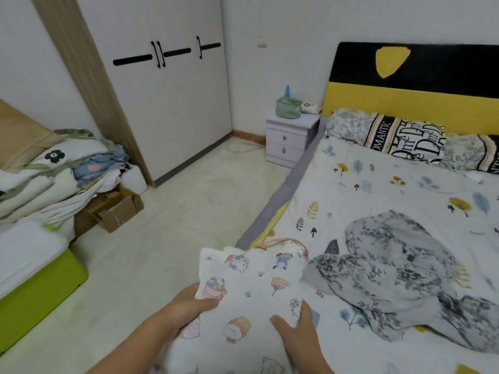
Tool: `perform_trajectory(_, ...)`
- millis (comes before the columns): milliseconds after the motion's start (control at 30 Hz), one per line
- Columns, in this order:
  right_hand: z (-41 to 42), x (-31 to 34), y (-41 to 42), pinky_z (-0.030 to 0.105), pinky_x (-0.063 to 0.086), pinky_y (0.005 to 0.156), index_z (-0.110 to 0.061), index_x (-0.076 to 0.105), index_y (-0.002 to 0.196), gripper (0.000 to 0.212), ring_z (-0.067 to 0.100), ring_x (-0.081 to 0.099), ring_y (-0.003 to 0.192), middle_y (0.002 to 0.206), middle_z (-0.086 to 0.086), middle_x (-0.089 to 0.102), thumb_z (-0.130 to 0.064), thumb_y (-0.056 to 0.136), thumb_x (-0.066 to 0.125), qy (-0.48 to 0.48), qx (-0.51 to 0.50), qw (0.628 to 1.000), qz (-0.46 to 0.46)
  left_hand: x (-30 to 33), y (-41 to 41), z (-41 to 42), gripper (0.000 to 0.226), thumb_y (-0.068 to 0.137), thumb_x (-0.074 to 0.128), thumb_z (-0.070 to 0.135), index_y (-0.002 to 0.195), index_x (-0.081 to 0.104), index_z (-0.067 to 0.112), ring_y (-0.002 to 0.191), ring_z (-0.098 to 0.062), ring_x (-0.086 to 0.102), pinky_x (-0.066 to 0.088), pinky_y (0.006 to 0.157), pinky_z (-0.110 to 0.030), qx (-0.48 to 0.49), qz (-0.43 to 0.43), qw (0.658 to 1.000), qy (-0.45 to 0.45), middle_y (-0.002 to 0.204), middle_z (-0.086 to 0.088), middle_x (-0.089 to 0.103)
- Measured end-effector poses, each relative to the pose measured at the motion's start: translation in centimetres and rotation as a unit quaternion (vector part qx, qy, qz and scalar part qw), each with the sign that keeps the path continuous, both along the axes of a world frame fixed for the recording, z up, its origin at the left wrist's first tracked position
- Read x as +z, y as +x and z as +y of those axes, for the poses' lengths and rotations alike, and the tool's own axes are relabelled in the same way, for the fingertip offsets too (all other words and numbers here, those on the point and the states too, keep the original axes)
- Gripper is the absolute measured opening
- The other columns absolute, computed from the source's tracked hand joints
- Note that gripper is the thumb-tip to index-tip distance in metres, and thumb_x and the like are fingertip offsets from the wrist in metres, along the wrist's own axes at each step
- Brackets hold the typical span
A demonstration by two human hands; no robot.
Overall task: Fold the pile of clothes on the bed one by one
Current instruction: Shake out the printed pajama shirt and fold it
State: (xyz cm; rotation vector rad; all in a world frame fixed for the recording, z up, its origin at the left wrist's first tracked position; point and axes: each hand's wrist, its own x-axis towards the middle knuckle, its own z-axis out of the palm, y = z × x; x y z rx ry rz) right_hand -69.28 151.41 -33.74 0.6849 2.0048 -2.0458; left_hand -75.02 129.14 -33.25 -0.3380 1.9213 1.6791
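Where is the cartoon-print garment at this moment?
In the head view, the cartoon-print garment is at bottom centre, over the bed's near-left edge, gripped by the left hand and right hand, left of the grey floral garment.

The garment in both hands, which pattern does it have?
White garment with small cartoon character prints and pink trim, seen in the head view.
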Motion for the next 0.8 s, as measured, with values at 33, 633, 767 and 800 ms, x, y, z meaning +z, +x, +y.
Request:
perform_trajectory(33, 0.0, -0.5, 0.0, 0.021, 0.039, 0.083, -0.007, 0.033, 0.138, 0.065, 0.021, 0.051, 0.100, 0.126, 0.008, 0.052, -0.007, 0.083, 0.067, 0.027, -0.006, 0.999, -0.020, -0.9, 0.0, 0.1, 0.060, 0.057, 0.078, 0.028, 0.112, 0.063, 0.011, 0.093, -0.011, 0.068, 0.051, 0.078, -0.020, -0.014, 0.022, 0.999, -0.025, 0.112, -0.007, 0.069)
perform_trajectory(633, -6.3, -8.5, 0.4, 0.056, 0.030, 0.090, -0.028, 0.048, 0.117, 0.054, 0.028, 0.038, 0.127, 0.145, 0.012, 0.035, -0.055, 0.091, 0.009, 0.532, 0.178, 0.827, 0.024, -10.2, -1.1, 3.7, 0.053, 0.098, 0.010, 0.048, 0.149, 0.007, 0.033, 0.145, -0.010, -0.006, -0.006, 0.113, -0.032, -0.273, 0.394, 0.715, -0.509, 0.158, 0.005, 0.008)
perform_trajectory(767, -6.0, -8.8, 0.0, 0.055, 0.030, 0.090, -0.029, 0.048, 0.118, 0.054, 0.024, 0.018, 0.143, 0.154, 0.005, 0.022, -0.056, 0.092, 0.010, 0.521, 0.161, 0.836, 0.061, -9.2, -1.3, 3.9, 0.052, 0.098, 0.009, 0.048, 0.149, 0.007, 0.033, 0.144, -0.010, -0.007, -0.006, 0.113, -0.031, -0.290, 0.335, 0.734, -0.516, 0.144, 0.005, 0.035)
perform_trajectory(800, -5.8, -9.2, -0.2, 0.055, 0.031, 0.090, -0.029, 0.048, 0.117, 0.053, 0.020, 0.007, 0.146, 0.154, 0.006, 0.021, -0.057, 0.093, 0.010, 0.520, 0.159, 0.837, 0.065, -9.2, -1.4, 3.9, 0.053, 0.098, 0.008, 0.048, 0.149, 0.006, 0.032, 0.144, -0.010, -0.008, -0.006, 0.113, -0.031, -0.292, 0.337, 0.732, -0.515, 0.143, 0.005, 0.036)
